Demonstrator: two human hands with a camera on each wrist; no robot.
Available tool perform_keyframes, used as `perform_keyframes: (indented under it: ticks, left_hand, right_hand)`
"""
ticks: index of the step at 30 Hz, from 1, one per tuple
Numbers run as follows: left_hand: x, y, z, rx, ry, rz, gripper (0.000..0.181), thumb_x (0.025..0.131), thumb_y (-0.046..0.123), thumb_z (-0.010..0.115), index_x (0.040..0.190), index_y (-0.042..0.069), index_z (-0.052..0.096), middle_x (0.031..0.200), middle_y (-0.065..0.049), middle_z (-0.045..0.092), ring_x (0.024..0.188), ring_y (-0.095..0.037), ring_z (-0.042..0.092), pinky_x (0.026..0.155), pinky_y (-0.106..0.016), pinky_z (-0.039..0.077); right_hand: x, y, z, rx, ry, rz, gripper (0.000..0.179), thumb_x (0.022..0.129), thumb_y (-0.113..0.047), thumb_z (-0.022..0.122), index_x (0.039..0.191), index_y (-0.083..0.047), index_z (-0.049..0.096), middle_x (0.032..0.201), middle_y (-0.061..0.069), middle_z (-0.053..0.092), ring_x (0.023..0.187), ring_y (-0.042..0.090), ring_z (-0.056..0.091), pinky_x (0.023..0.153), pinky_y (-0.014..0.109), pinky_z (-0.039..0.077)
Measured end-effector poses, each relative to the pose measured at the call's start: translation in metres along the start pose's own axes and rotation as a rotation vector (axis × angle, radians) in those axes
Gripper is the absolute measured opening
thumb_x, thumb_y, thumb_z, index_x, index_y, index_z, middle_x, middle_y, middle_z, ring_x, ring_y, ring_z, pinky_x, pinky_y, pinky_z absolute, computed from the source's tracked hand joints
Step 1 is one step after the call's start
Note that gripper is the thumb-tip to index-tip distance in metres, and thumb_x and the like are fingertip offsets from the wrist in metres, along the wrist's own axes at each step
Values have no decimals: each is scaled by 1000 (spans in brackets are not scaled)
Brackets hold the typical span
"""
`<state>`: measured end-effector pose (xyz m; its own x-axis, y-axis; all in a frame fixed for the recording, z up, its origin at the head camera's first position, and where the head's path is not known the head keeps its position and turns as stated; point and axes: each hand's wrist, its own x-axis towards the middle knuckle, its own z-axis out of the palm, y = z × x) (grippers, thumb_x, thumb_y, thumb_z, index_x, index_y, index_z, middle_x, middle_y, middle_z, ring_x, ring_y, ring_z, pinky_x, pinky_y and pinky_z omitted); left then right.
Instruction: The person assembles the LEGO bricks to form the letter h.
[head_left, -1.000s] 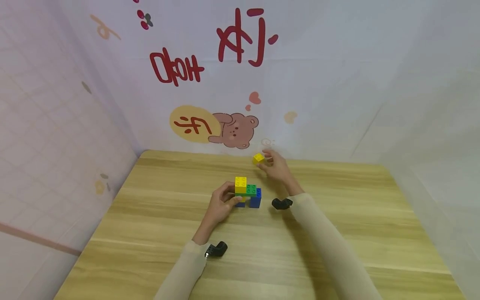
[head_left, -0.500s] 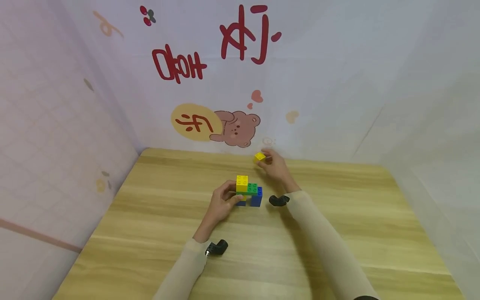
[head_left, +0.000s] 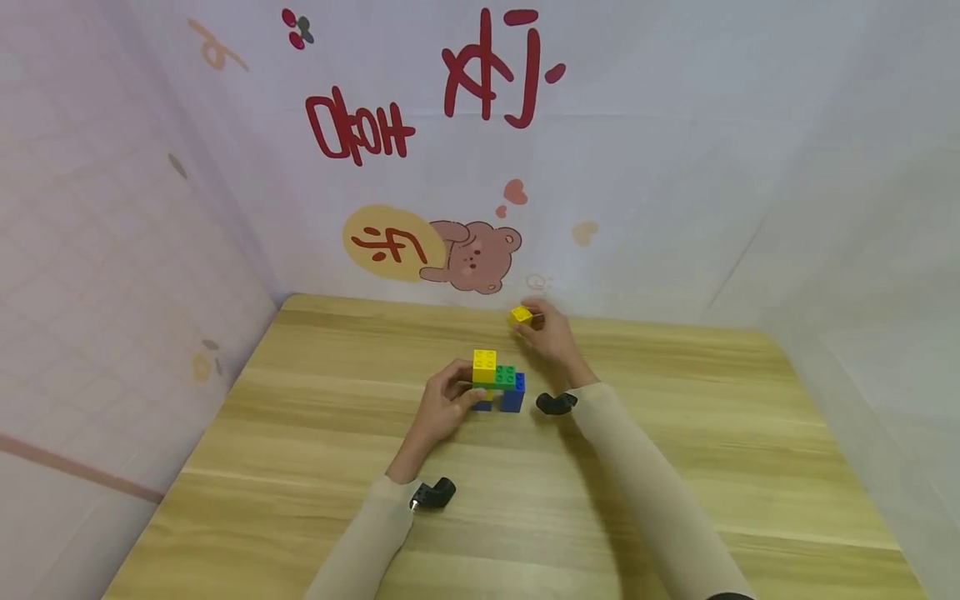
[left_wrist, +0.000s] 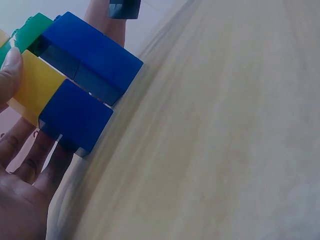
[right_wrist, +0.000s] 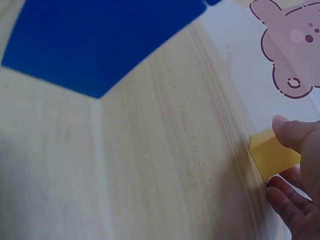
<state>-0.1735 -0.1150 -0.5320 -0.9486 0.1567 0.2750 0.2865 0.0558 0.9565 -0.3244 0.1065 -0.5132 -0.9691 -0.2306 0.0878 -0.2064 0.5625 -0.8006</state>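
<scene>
A small structure of toy building blocks stands on the table. Its left leg is a yellow block (left_wrist: 37, 87) on a blue block (left_wrist: 77, 116), and its right leg is of blue blocks (head_left: 513, 398). A flat green block (head_left: 506, 377) bridges them, with another yellow block (head_left: 484, 365) on top at the left. My left hand (head_left: 442, 406) grips the structure's left side, thumb in front and fingers behind. At the table's back edge, my right hand (head_left: 551, 332) pinches a loose yellow block (right_wrist: 272, 154) between thumb and fingers.
The wooden table (head_left: 675, 467) meets a white cloth backdrop (head_left: 652, 167) with a printed bear and red characters. A similar cloth hangs at the left. Black wrist mounts (head_left: 557, 403) stick out from both sleeves.
My right hand's fingers have closed in on the loose yellow block and now pinch it. My left hand keeps its hold on the structure; the head view has shifted slightly.
</scene>
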Motion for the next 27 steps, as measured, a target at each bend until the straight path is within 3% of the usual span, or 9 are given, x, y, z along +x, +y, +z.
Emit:
perform_keyframes:
  ticks: [8, 17, 27]
  left_hand:
    - [1, 0, -1, 5, 7, -2, 35, 90, -2, 74, 123, 0, 64, 117, -22, 68, 107, -35, 66, 99, -46, 58]
    - [2, 3, 1, -5, 6, -6, 34, 92, 0, 74, 124, 0, 63, 117, -21, 68, 107, -32, 66, 98, -35, 59]
    - [1, 2, 2, -1, 4, -9, 34, 92, 0, 74, 124, 0, 63, 116, -21, 68, 108, -37, 65, 99, -37, 58]
  right_hand:
    - [-4, 3, -5, 6, -4, 15, 42, 97, -21, 73, 134, -9, 58, 135, 20, 64, 116, 38, 64, 105, 50, 54]
    - [-10, 9, -12, 35, 13, -4, 38, 98, -23, 72, 131, -10, 59, 132, 18, 67, 117, 35, 65, 106, 48, 55]
    - [-28, 7, -19, 63, 7, -36, 41, 99, -22, 70, 134, -6, 58, 132, 19, 67, 115, 34, 66, 104, 48, 56]
